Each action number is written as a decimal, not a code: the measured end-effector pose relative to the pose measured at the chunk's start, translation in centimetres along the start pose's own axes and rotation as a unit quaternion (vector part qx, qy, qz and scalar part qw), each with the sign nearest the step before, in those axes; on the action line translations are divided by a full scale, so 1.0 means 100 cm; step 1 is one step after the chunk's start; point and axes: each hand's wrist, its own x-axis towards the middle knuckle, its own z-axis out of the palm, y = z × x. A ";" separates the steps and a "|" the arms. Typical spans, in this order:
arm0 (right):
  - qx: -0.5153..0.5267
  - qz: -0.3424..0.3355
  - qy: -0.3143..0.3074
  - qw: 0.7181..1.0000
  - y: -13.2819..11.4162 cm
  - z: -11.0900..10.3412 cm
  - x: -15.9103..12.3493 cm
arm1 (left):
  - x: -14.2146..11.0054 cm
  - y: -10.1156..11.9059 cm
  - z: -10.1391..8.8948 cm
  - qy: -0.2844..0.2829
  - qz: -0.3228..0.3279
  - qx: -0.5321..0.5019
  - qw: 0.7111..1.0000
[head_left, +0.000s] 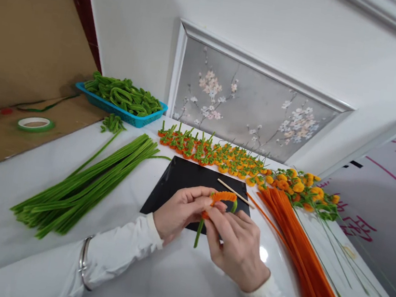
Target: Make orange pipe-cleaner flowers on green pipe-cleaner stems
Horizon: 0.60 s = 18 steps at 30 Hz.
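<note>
Both hands meet over the near part of a black mat (175, 179). My left hand (182, 210) pinches a curled orange pipe cleaner (226, 197) from the left, with ridges along its curve. My right hand (235, 241) closes on the same piece from the right, its fingertips close to the left ones. A green pipe cleaner stem (198, 234) hangs below the fingers, and a bit of green shows at the curl's right end. The fingers hide where orange and green join. Behind the hands, a thin wooden stick (234, 192) lies slantwise on the mat.
Long green pipe cleaners (95, 179) lie at left, an orange bundle (301, 254) at right. A blue basket (122, 112) holds green loops. Rows of small orange and yellow flowers (212, 153) stand along the wall, with a finished bouquet (302, 189) beside them. Green tape (36, 123) lies far left.
</note>
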 end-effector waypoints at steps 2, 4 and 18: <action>0.051 0.046 0.006 0.998 0.005 -0.005 -0.001 | 0.001 0.000 -0.001 -0.002 0.018 0.052 0.998; 0.101 0.103 0.047 0.988 0.011 -0.011 -0.001 | 0.001 0.000 -0.002 -0.011 0.039 0.121 0.992; 0.238 0.141 -0.072 0.958 0.027 -0.012 0.004 | -0.003 0.005 0.000 -0.088 0.044 0.296 0.950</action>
